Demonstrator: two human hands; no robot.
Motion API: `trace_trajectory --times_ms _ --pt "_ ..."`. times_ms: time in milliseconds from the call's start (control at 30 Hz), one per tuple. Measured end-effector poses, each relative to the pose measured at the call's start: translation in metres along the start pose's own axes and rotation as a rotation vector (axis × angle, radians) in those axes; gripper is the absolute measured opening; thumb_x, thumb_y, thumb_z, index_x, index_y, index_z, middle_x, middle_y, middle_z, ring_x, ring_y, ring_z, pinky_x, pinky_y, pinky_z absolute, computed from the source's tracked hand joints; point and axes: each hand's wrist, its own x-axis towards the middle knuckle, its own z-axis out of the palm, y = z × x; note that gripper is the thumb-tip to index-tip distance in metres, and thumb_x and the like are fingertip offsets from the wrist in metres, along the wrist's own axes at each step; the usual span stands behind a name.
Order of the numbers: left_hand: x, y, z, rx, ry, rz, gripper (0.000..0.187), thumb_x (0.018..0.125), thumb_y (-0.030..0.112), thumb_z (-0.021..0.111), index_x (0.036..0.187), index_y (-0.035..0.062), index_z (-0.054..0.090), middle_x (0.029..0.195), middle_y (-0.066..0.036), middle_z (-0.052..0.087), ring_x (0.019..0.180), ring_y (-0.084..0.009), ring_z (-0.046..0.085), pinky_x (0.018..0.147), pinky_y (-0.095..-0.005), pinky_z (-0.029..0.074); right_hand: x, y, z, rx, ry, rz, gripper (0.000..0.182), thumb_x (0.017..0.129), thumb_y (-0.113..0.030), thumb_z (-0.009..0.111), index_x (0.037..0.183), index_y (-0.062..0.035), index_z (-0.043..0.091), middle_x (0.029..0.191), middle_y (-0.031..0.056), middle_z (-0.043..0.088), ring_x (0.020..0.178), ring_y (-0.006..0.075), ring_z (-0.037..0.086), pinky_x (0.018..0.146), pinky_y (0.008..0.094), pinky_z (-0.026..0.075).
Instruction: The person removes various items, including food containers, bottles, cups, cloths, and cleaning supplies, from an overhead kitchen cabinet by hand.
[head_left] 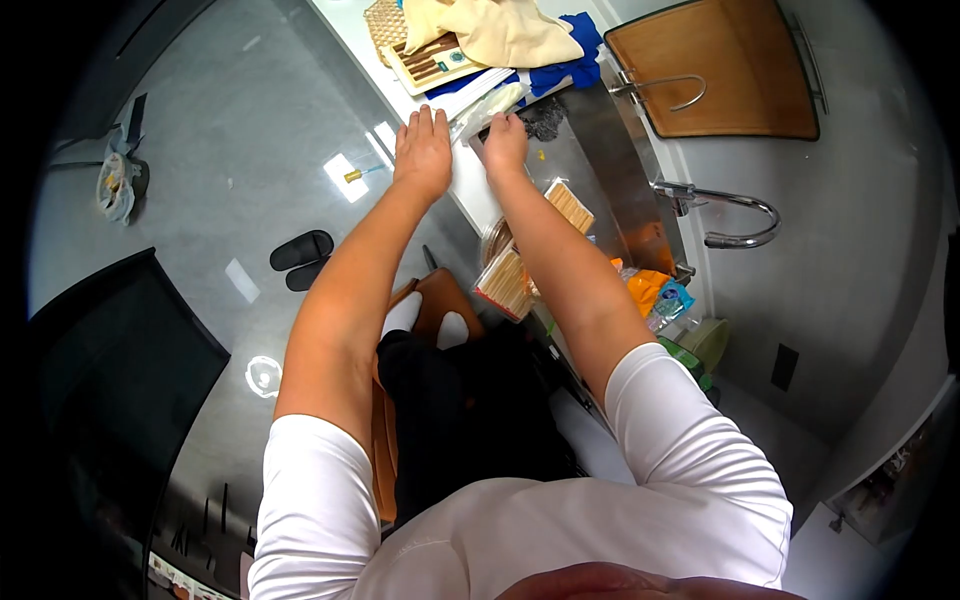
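Left hand point(423, 158) extending palm-down at counter's point(473, 188) edge, fingers nearly straight, lying close together. Right hand point(506, 146) reaching beside the sink point(590, 150); cannot tell whether it is pinching anything. Clear plastic packet point(493, 106) lying just beyond, between hands; contact unclear. Cream cloth point(515, 35) resting farther off, partly covering boxed brown-handled utensils point(432, 62).

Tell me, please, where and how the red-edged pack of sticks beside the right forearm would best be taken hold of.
Probably by opposite sides of the pack, near its red-edged end, coming from the body's side. It looks flat and boxy, and that end faces the body uncovered, while the right forearm passes close by its other end.
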Motion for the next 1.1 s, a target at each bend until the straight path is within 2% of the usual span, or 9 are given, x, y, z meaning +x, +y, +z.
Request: trace_trajectory --times_ms 100,200,367,433,600,800,933,1000,1100 --pt "-0.004 0.0 -0.004 -0.007 0.005 -0.02 0.069 0.088 0.001 0.061 0.153 0.0001 0.04 0.159 -0.027 0.038 0.15 -0.0402 0.036 0.124 -0.0524 0.028 -0.005 -0.013 0.0 -0.064 0.113 -0.081 0.046 0.101 -0.029 0.058 0.127 0.0082 0.06 0.124 0.0305 0.064 0.114 0.043 0.062 0.101 0.0477 0.048" --pt "-0.012 -0.002 -0.006 -0.032 0.014 -0.029 0.071 0.086 0.0 0.063 0.154 0.0014 0.04 0.16 -0.026 0.036 0.151 -0.0404 0.035 0.124 -0.0521 0.027 -0.014 -0.022 -0.006 -0.167 0.003 -0.207 0.052 0.1 -0.029 0.06 0.135 0.0088 0.056 0.131 0.0328 0.058 0.118 0.0441 0.06 0.104 0.0484 0.046" --pt "-0.037 0.004 -0.021 -0.057 0.033 -0.066 0.073 0.085 0.0 0.063 0.154 0.0015 0.04 0.161 -0.026 0.035 0.151 -0.0406 0.033 0.125 -0.0512 0.026 -0.034 -0.037 -0.04 -0.048 -0.098 -0.113 0.058 0.1 -0.025 0.062 0.142 0.0122 0.049 0.136 0.0303 0.057 0.123 0.0389 0.061 0.106 0.0421 0.048" --pt "-0.051 0.013 -0.039 -0.085 -0.042 -0.105 0.062 0.095 0.004 0.051 0.156 0.0012 0.039 0.162 -0.026 0.035 0.153 -0.0393 0.031 0.126 -0.0512 0.023 -0.052 -0.047 -0.059 0.111 -0.154 -0.061 0.061 0.102 -0.022 0.062 0.147 0.0138 0.043 0.146 0.029 0.053 0.132 0.0324 0.059 0.108 0.0357 0.047" --pt "-0.098 0.045 -0.081 -0.163 -0.016 -0.183 0.067 0.091 0.008 0.061 0.154 0.0006 0.04 0.16 -0.026 0.037 0.152 -0.0407 0.032 0.126 -0.0512 0.024 -0.109 -0.07 -0.119 0.16 -0.223 -0.09 0.063 0.104 -0.027 0.06 0.151 0.0097 0.041 0.152 0.0255 0.051 0.14 0.0303 0.051 0.116 0.0359 0.038" --pt "-0.183 0.082 -0.155 -0.246 -0.028 -0.276 0.073 0.088 0.016 0.07 0.153 -0.0014 0.041 0.157 -0.028 0.041 0.147 -0.0424 0.039 0.123 -0.0505 0.031 -0.201 -0.102 -0.199 -0.004 -0.327 -0.167 0.056 0.102 -0.022 0.065 0.148 0.0053 0.048 0.139 0.0216 0.059 0.123 0.0247 0.06 0.106 0.0344 0.047" --pt "-0.212 0.128 -0.233 -0.298 -0.106 -0.202 0.06 0.088 0.02 0.073 0.141 -0.0018 0.054 0.14 -0.028 0.058 0.131 -0.0419 0.056 0.111 -0.0477 0.045 -0.267 -0.128 -0.262 -0.209 -0.442 -0.408 0.048 0.098 -0.017 0.071 0.141 -0.0012 0.057 0.119 0.014 0.066 0.11 0.0199 0.064 0.093 0.032 0.053" --pt "-0.221 0.167 -0.301 -0.501 -0.468 -0.103 0.05 0.088 0.022 0.072 0.13 -0.0022 0.062 0.125 -0.028 0.066 0.117 -0.0434 0.063 0.1 -0.0483 0.052 -0.302 -0.141 -0.303 -0.197 -0.488 -0.4 0.042 0.097 -0.015 0.072 0.135 -0.0022 0.061 0.114 0.0116 0.067 0.107 0.0182 0.065 0.09 0.0315 0.053" --pt "-0.242 0.227 -0.326 -0.581 -0.185 0.211 0.048 0.086 0.022 0.073 0.125 -0.003 0.065 0.117 -0.028 0.068 0.11 -0.045 0.066 0.096 -0.0487 0.053 -0.309 -0.184 -0.357 -0.395 -0.61 -0.391 0.028 0.097 -0.014 0.071 0.121 -0.0008 0.066 0.107 0.0082 0.068 0.1 0.0157 0.066 0.084 0.0306 0.054"
